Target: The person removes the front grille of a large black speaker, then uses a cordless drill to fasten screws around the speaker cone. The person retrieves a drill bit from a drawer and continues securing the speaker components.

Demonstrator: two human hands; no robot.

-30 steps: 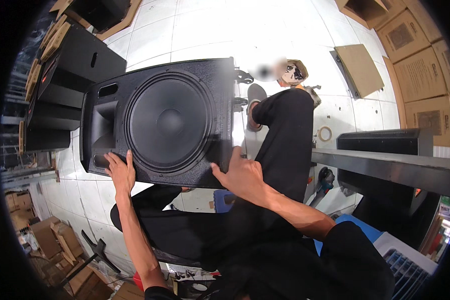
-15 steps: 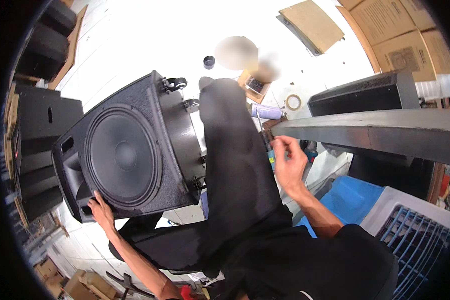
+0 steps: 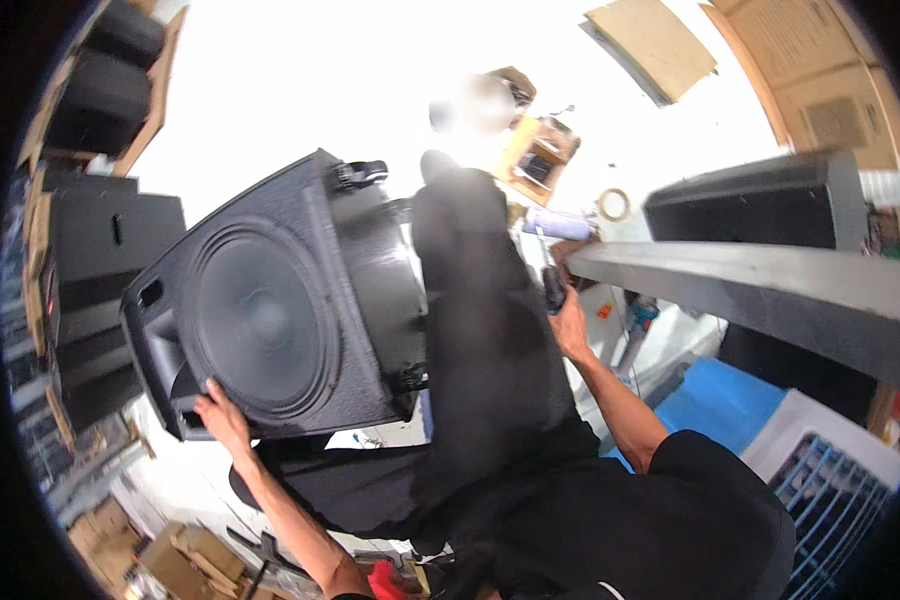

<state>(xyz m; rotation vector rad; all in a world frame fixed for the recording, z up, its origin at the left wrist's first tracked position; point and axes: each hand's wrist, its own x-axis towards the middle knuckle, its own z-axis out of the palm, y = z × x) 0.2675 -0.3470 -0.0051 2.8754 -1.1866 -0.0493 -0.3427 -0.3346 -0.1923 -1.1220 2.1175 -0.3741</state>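
A large black loudspeaker (image 3: 370, 300) with a round woofer (image 3: 262, 312) and casters rests tilted on my left, beside my raised leg. My left hand (image 3: 226, 420) grips its near corner, fingers laid over the edge by the horn recess. On the other side of my leg, my right hand (image 3: 570, 325) is closed round a black driver tool (image 3: 553, 290) with a thin metal shaft pointing away from me. My palm hides part of its handle. A teal and black power drill (image 3: 642, 318) lies just right of that hand.
Dark speaker cabinets (image 3: 110, 235) stand stacked at the left. A grey metal beam (image 3: 730, 275) juts in from the right, near another black speaker (image 3: 760, 200). Beyond my knee are a lilac roll (image 3: 558, 224), a tape ring (image 3: 613, 205) and a small open box (image 3: 520, 160).
My right hand has closed round the driver tool, where before its fingers were pinched beside it. The view has shifted a little; my left hand stays on the loudspeaker.
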